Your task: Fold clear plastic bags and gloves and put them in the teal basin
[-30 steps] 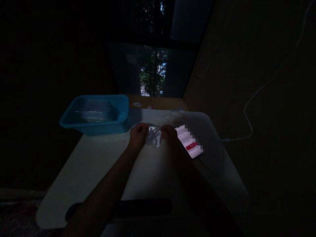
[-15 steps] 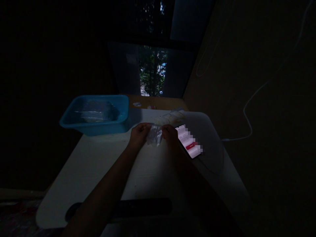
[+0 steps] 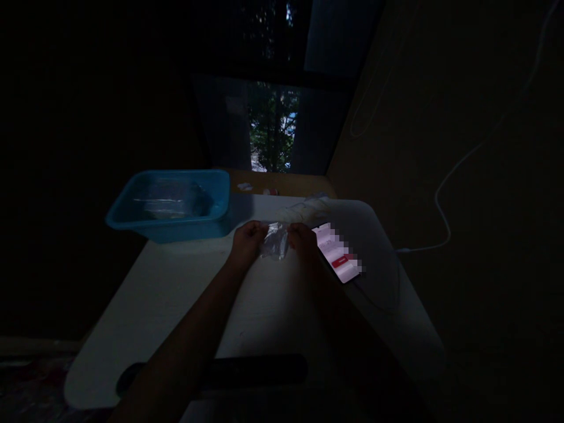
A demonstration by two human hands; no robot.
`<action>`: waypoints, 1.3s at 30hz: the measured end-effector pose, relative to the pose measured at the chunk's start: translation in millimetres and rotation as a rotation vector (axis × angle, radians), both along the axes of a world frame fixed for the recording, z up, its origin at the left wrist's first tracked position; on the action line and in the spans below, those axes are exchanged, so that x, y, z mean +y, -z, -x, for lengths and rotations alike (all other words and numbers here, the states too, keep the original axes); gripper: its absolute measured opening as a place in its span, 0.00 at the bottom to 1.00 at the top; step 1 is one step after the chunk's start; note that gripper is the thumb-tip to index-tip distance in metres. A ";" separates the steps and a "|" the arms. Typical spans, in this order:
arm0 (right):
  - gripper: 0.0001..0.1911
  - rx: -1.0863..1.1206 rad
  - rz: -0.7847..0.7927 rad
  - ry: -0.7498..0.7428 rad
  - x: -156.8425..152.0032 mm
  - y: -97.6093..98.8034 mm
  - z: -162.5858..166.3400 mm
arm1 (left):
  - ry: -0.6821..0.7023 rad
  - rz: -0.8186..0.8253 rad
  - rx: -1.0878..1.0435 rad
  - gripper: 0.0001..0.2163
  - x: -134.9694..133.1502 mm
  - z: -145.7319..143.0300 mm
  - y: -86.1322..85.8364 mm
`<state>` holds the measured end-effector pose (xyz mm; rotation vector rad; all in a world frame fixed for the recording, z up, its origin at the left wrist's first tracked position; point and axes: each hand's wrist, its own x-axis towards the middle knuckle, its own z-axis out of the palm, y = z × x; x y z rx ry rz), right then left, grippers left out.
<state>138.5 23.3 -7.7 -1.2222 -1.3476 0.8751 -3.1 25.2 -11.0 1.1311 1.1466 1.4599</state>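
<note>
A small clear plastic bag (image 3: 275,242) is stretched between my two hands above the white table (image 3: 185,299). My left hand (image 3: 248,239) is closed, pinching the bag's left upper edge. On the other side, my right hand (image 3: 303,239) pinches the right upper edge. Just right of that hand lies a phone (image 3: 339,258) with its screen lit. Beyond my hands rests a crumpled clear plastic wrapper (image 3: 306,207) with pale contents too dim to make out.
A blue plastic basin (image 3: 189,228) with clear-wrapped items stands at the back left. Along the front edge lies a long dark object (image 3: 259,369). A white cable (image 3: 445,226) hangs on the right. Behind the table are a wooden ledge (image 3: 299,183) and a window.
Both hands keep their hold on the plastic bag and have barely moved. The film's creases and shine have shifted slightly.
</note>
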 end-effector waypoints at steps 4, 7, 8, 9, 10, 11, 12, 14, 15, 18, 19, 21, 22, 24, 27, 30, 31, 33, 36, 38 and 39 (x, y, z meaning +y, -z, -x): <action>0.11 -0.030 -0.018 0.000 -1.2 -0.9 -0.3 | 0.009 0.000 -0.021 0.10 -0.9 -0.5 -0.9; 0.11 -0.048 -0.027 0.001 -2.4 -2.8 -0.9 | -0.008 -0.008 -0.031 0.10 -1.0 -1.0 -1.0; 0.11 -0.054 -0.031 0.001 -2.7 -3.3 -1.1 | -0.016 -0.011 -0.034 0.10 -1.2 -1.0 -1.2; 0.11 -0.059 -0.035 0.003 -2.9 -3.5 -1.2 | -0.020 -0.014 -0.035 0.10 -1.5 -1.1 -1.6; 0.11 -0.063 -0.038 0.008 -2.8 -3.6 -1.4 | -0.021 -0.016 -0.035 0.10 -1.8 -1.1 -2.2; 0.11 -0.070 -0.037 0.013 -2.6 -3.3 -1.5 | -0.020 -0.016 -0.035 0.10 -2.2 -1.0 -2.7; 0.12 -0.075 -0.035 0.018 -2.3 -2.9 -1.6 | -0.018 -0.015 -0.034 0.10 -2.6 -0.9 -3.0; 0.12 -0.072 -0.029 0.021 -1.5 -1.6 -1.6 | -0.024 -0.018 -0.028 0.10 -2.5 -0.4 -2.8; 0.12 -0.060 -0.026 0.020 -1.2 -1.0 -1.6 | -0.030 -0.023 -0.025 0.11 -2.1 0.0 -2.0; 0.12 -0.009 -0.011 0.000 -0.7 0.2 -1.2 | -0.038 -0.051 -0.031 0.11 0.7 1.0 2.0; 0.12 0.000 -0.005 -0.006 -0.6 0.4 -1.1 | -0.036 -0.064 -0.042 0.11 1.7 1.3 3.5; 0.12 -0.002 0.002 -0.013 -0.5 0.8 -1.1 | -0.031 -0.084 -0.064 0.11 3.3 1.7 5.7; 0.11 -0.009 0.000 -0.015 -0.4 1.0 -1.2 | -0.030 -0.088 -0.069 0.11 3.8 1.8 6.4; 0.11 -0.028 -0.010 -0.010 0.0 1.6 -1.4 | -0.036 -0.081 -0.060 0.12 4.3 1.9 7.0; 0.11 -0.044 -0.024 0.004 0.3 1.9 -1.5 | -0.048 -0.071 -0.050 0.12 4.6 2.1 7.2; 0.10 -0.035 -0.039 0.009 -0.1 1.4 -1.4 | -0.039 -0.069 -0.068 0.12 4.7 2.1 7.3; 0.10 -0.031 -0.044 0.008 -0.3 1.1 -1.4 | -0.036 -0.068 -0.071 0.12 4.6 2.0 7.1; 0.10 -0.026 -0.049 0.005 -0.5 0.8 -1.4 | -0.035 -0.068 -0.072 0.12 4.0 1.8 6.0; 0.11 -0.032 -0.051 0.004 -0.3 1.6 -1.6 | -0.043 -0.059 -0.076 0.12 2.4 1.2 3.4; 0.12 -0.039 -0.054 0.012 0.5 3.1 -1.6 | -0.040 -0.040 -0.087 0.12 1.3 0.6 1.7; 0.12 -0.043 -0.053 0.017 1.0 4.0 -1.6 | -0.034 -0.030 -0.096 0.12 0.9 0.2 0.9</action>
